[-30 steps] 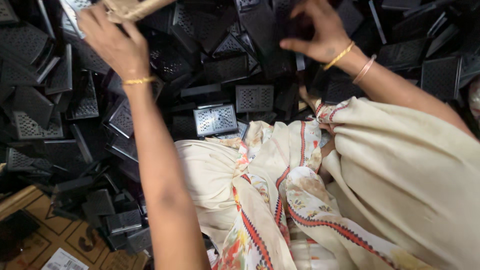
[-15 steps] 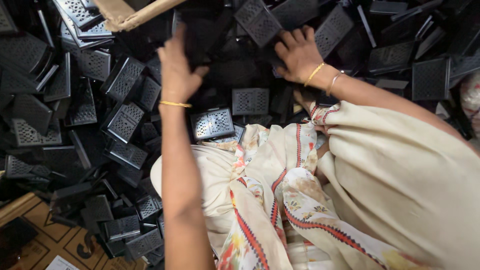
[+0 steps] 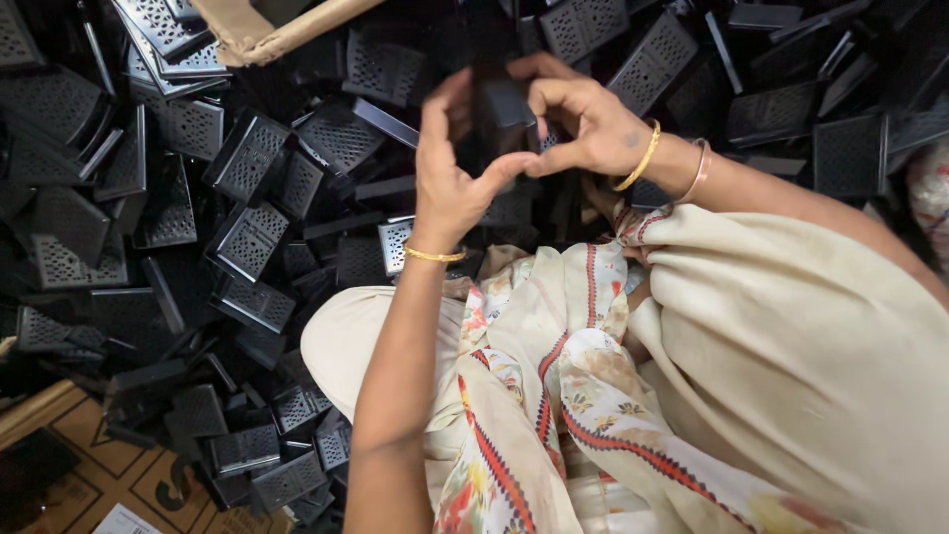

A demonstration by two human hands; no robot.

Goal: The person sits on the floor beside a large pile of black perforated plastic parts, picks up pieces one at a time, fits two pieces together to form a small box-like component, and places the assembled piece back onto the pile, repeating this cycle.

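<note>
My left hand and my right hand meet in front of me, both closed around one black perforated plastic part held between them above my lap. The part is blurred and partly hidden by my fingers. A gold bangle circles each wrist. Under and around the hands lies a big heap of black perforated plastic parts.
My lap is covered by cream cloth with red patterned borders. A torn cardboard box edge juts in at the top. A patterned floor mat shows at the bottom left, beside a dark flat object at the corner.
My left hand came down from the upper left and my right hand from the top; both have drawn together over my lap and closed on one black part.
</note>
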